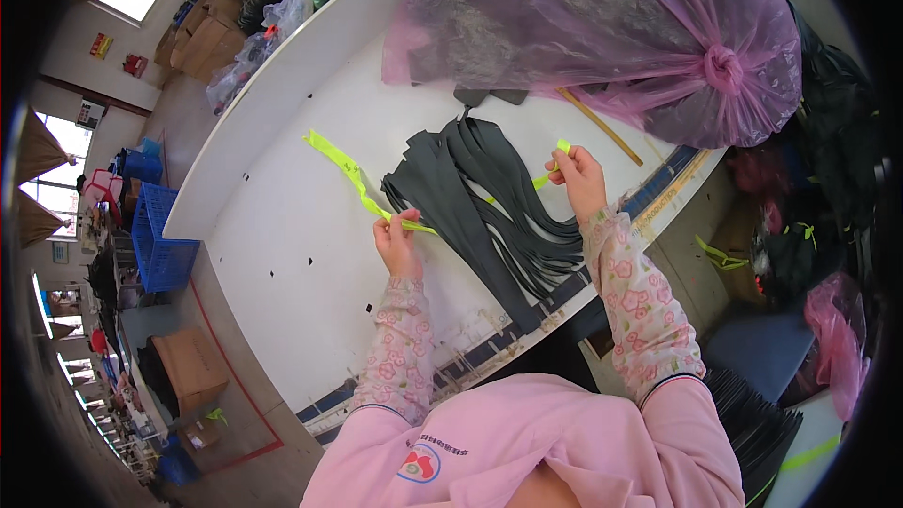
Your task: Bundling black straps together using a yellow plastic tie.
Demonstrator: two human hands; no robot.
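Observation:
A neon yellow-green fabric strip (340, 162) is stretched between my two hands, passing behind or under a bundle of dark grey-green strips. My left hand (398, 243) pinches it left of the bundle, its loose end trailing up and away across the white table. On the other side, my right hand (578, 179) pinches the other end, a short tip poking above the fingers. The dark strips (461, 198) lie in a long bunch on the table, fanned out toward its near right edge. Whether the neon strip loops round the whole bunch is partly hidden.
A large pink plastic bag (602, 19) with a knotted neck covers the far right of the table. Near it lies a wooden stick (600, 127). The white table (273, 198) has a raised far wall. Blue crates (155, 237) and cardboard boxes (188, 369) stand on the floor at left.

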